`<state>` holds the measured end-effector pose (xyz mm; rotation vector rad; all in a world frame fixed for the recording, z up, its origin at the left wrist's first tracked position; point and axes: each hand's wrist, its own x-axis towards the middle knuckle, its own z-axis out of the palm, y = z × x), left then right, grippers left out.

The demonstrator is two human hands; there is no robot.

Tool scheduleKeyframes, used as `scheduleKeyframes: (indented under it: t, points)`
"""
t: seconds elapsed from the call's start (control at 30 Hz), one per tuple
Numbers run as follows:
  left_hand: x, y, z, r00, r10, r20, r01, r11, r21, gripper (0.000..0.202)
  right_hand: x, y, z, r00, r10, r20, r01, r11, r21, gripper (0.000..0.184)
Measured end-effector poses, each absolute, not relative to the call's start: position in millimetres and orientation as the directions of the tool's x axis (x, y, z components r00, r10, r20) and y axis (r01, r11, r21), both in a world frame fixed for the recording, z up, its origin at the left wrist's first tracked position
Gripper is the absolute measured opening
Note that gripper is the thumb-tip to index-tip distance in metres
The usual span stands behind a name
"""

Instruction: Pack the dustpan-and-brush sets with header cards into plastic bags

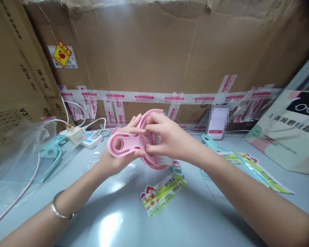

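Above the table I hold a pink dustpan [162,167] with a small pink brush [134,142] nested in it, white bristles showing at the right. My left hand [122,151] wraps around the handle end from the left, thumb below and fingers above. From the right, my right hand [163,135] has its fingers bent and pinched on the brush near the bristles. Its fingertips partly hide where brush and pan meet. Below them on the table lies a green and yellow label card [163,195] with a mushroom picture.
At the left, a teal dustpan [50,161] lies under clear plastic wrap [18,154], near a power strip [92,139] with a white cable. To the right are another teal piece [212,144], a phone [217,120] and a paper bag [290,137]. Cardboard boxes [144,51] stand behind.
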<state>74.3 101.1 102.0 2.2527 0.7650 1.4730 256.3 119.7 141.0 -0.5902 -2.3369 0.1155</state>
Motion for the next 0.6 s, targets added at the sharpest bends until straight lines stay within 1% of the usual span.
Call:
scheduleKeyframes:
  t: [0.13,0.23,0.27,0.4,0.47,0.53,0.6]
  points:
    - [70,103,110,0.390,0.530,0.753,0.296,-0.847,0.442,0.040,254,112,142,-0.635,0.491,0.597,0.335,0.871,-0.360,0.013]
    - [66,102,114,0.361,0.481,0.799,0.321,-0.868,0.378,0.035,251,105,142,-0.609,0.518,0.600,0.348,0.855,-0.385,0.006]
    - [66,101,115,0.339,0.472,0.814,0.323,-0.871,0.371,0.033,250,103,143,-0.602,0.528,0.599,0.362,0.849,-0.385,0.007]
    - [67,96,116,0.280,0.483,0.829,0.309,-0.863,0.399,0.031,247,98,142,-0.596,0.531,0.602,0.413,0.846,-0.337,0.008]
    - [65,95,115,0.261,0.510,0.819,0.351,-0.841,0.412,0.031,248,97,144,-0.593,0.519,0.616,0.444,0.849,-0.288,0.009]
    - [59,96,114,0.190,0.562,0.805,0.432,-0.784,0.445,0.027,253,96,149,-0.543,0.496,0.678,0.484,0.844,-0.229,0.010]
    - [51,98,114,0.088,0.613,0.785,0.477,-0.718,0.507,0.023,264,95,157,-0.436,0.461,0.773,0.547,0.818,-0.179,0.011]
